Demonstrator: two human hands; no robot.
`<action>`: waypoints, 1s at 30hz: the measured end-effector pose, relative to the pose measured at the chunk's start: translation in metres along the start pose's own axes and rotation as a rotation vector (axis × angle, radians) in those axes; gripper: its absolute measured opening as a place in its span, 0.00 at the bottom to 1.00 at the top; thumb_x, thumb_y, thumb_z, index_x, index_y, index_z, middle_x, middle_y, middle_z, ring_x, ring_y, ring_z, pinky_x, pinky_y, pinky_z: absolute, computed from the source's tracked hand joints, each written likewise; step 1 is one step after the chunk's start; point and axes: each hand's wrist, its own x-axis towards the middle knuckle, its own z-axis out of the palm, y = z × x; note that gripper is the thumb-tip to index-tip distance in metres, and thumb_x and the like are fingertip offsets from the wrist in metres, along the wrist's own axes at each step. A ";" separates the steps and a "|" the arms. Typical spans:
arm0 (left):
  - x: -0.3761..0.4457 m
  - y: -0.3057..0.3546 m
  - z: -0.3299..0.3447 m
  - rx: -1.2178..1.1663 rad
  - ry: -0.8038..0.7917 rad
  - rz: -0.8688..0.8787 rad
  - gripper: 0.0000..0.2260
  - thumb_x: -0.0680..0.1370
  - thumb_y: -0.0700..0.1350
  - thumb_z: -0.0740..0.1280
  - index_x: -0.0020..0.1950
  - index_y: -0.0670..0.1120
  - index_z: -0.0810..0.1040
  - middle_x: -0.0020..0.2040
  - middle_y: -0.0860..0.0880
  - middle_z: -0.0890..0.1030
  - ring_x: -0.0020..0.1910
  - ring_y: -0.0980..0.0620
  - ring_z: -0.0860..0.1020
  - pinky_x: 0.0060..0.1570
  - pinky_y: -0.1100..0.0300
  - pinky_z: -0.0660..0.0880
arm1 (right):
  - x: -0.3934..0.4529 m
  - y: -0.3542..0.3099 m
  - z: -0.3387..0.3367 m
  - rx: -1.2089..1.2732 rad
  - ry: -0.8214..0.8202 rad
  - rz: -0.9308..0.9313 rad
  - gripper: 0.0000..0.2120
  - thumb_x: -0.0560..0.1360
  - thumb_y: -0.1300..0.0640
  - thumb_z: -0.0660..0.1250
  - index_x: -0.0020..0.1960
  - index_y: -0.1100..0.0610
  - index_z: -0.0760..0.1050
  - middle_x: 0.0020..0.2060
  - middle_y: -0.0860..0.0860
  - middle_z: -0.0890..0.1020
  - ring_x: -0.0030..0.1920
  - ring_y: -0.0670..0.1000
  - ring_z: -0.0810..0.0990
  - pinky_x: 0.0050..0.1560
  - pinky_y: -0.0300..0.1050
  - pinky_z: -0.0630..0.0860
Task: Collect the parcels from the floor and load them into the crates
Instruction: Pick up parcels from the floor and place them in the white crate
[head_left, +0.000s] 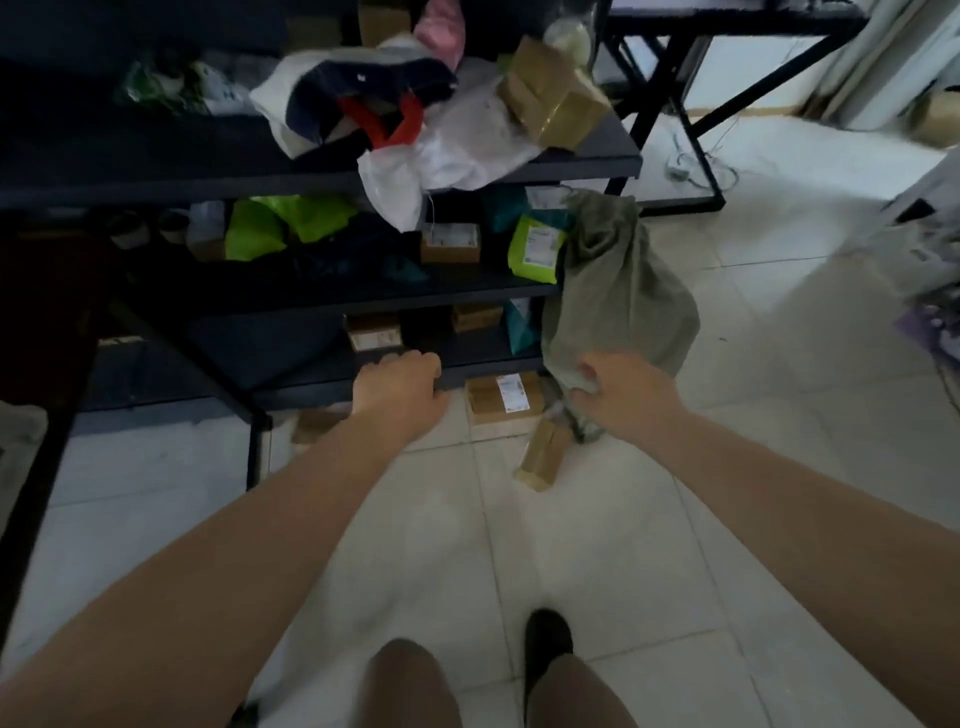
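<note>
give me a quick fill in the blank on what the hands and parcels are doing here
1. The right hand grips a grey-green ____.
2. The left hand rests on the edge of the lowest ____.
3. The cardboard box with a white label lies on the tiled ____.
4. The tall cardboard parcel below the right hand is ____, not upright.

Missing words: sack; shelf; floor; tilted

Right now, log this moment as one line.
left hand: on shelf edge | right hand: grips grey-green sack | cardboard parcels: on floor | crates: none seen
</note>
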 end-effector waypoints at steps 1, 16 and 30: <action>0.018 0.003 0.020 -0.009 -0.020 -0.024 0.13 0.78 0.49 0.58 0.62 0.49 0.72 0.60 0.47 0.75 0.58 0.45 0.73 0.52 0.54 0.69 | 0.024 0.013 0.013 0.009 -0.014 0.009 0.16 0.77 0.49 0.62 0.63 0.53 0.71 0.57 0.52 0.77 0.58 0.55 0.75 0.53 0.47 0.73; 0.284 -0.042 0.440 -0.001 -0.168 -0.089 0.16 0.78 0.48 0.59 0.65 0.50 0.70 0.61 0.49 0.75 0.57 0.48 0.74 0.50 0.56 0.68 | 0.351 0.182 0.486 0.069 -0.277 0.459 0.51 0.60 0.26 0.64 0.74 0.50 0.54 0.70 0.55 0.65 0.68 0.60 0.67 0.63 0.57 0.71; 0.268 -0.155 0.585 -0.176 -0.115 -0.360 0.14 0.77 0.47 0.62 0.62 0.50 0.74 0.59 0.51 0.78 0.56 0.49 0.76 0.51 0.58 0.69 | 0.393 0.112 0.647 0.127 -0.233 0.160 0.50 0.67 0.40 0.68 0.75 0.39 0.36 0.76 0.49 0.38 0.72 0.66 0.53 0.64 0.58 0.69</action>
